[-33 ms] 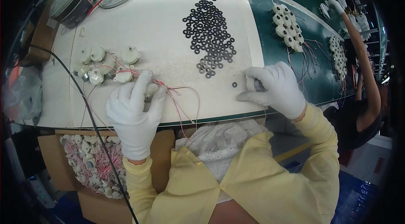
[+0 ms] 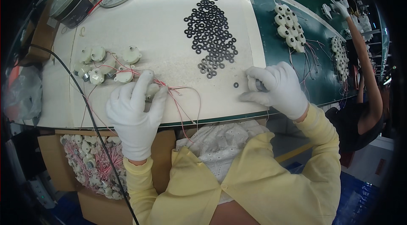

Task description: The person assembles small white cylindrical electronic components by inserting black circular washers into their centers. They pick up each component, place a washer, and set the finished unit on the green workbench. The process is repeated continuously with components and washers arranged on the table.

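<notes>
A small white-cased motor (image 2: 151,91) sits over the near part of the white worktop (image 2: 148,21), pinched between the bent thumb and forefinger of my left hand (image 2: 133,112); I judge it light and hard, best gripped around its round casing, with the thin pink wires (image 2: 176,91) alongside soft and too delicate to pull on. My right hand (image 2: 282,87), thumb and forefinger parted only by its width, holds a partly hidden grey-and-white round part (image 2: 260,85) beside one loose black ring (image 2: 234,85). Beyond lie scattered black rings (image 2: 207,26) and white motors (image 2: 98,54).
</notes>
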A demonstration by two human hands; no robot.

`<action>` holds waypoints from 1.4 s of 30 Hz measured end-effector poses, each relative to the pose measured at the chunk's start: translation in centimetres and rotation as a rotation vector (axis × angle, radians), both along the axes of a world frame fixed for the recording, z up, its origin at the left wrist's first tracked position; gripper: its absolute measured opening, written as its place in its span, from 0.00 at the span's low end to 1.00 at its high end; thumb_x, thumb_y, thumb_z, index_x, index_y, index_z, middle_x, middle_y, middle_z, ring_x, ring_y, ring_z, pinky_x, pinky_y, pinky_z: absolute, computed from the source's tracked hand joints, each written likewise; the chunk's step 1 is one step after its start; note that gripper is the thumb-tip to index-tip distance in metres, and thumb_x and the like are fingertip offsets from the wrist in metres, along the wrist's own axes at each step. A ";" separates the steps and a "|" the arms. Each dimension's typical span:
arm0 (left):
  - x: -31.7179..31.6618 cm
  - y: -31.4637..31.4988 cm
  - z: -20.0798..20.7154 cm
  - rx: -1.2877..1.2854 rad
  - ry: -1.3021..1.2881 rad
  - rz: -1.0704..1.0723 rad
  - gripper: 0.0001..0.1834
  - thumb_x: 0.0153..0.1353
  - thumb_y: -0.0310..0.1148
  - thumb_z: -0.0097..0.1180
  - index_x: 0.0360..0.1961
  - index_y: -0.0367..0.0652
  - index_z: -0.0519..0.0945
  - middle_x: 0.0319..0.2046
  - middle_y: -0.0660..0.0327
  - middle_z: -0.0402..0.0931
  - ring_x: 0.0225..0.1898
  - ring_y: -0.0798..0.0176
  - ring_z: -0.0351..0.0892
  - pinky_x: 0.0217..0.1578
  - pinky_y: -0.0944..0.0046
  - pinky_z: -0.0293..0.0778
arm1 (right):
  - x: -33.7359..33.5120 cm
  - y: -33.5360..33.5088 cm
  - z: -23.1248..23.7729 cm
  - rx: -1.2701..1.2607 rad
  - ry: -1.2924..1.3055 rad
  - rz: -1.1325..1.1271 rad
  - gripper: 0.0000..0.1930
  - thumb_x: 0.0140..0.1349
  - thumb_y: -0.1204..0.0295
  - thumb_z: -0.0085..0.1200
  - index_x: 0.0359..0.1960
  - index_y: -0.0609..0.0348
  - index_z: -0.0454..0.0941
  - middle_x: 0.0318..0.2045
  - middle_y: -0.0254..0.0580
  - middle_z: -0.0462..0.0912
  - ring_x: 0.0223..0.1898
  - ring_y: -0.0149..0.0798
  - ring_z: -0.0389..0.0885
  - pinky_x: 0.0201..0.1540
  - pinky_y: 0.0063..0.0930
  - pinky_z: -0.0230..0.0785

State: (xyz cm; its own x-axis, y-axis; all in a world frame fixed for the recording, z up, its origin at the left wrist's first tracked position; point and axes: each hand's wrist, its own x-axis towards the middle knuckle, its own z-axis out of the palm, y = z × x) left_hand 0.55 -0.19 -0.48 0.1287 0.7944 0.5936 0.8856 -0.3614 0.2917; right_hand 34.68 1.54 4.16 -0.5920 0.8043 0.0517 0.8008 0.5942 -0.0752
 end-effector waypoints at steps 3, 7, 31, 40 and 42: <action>0.0 -0.1 0.1 -0.024 0.002 0.002 0.23 0.55 0.38 0.76 0.52 0.50 0.86 0.31 0.72 0.82 0.36 0.58 0.79 0.38 0.55 0.73 | 0.2 0.3 0.3 -0.058 0.013 0.042 0.26 0.60 0.59 0.70 0.58 0.52 0.79 0.32 0.33 0.80 0.33 0.43 0.78 0.44 0.36 0.66; -0.1 -0.1 -0.1 -0.028 0.005 0.013 0.23 0.55 0.38 0.77 0.52 0.50 0.86 0.31 0.72 0.82 0.37 0.58 0.79 0.39 0.55 0.74 | 0.7 1.3 0.1 -0.263 0.355 0.136 0.26 0.65 0.69 0.62 0.65 0.55 0.76 0.38 0.39 0.82 0.39 0.49 0.81 0.47 0.40 0.70; -0.3 -0.1 -0.1 -0.040 -0.002 0.025 0.24 0.53 0.40 0.77 0.51 0.49 0.87 0.32 0.66 0.79 0.36 0.56 0.78 0.38 0.54 0.74 | -2.3 4.2 4.1 -0.127 -0.087 0.364 0.20 0.58 0.64 0.69 0.51 0.52 0.79 0.26 0.36 0.81 0.27 0.46 0.82 0.31 0.39 0.70; -0.3 -0.2 -0.4 -0.007 -0.001 0.008 0.23 0.53 0.39 0.77 0.52 0.50 0.87 0.32 0.68 0.80 0.35 0.56 0.78 0.37 0.54 0.74 | -3.0 2.7 4.8 -0.077 -0.364 0.276 0.19 0.59 0.61 0.69 0.49 0.52 0.80 0.25 0.36 0.81 0.25 0.43 0.80 0.32 0.37 0.68; -0.3 -0.2 -0.2 -0.014 -0.003 0.009 0.23 0.54 0.39 0.77 0.52 0.50 0.87 0.31 0.68 0.80 0.35 0.57 0.78 0.37 0.55 0.74 | -3.1 2.7 4.8 -0.056 -0.340 0.265 0.18 0.59 0.62 0.68 0.48 0.53 0.80 0.23 0.37 0.81 0.23 0.45 0.81 0.29 0.38 0.69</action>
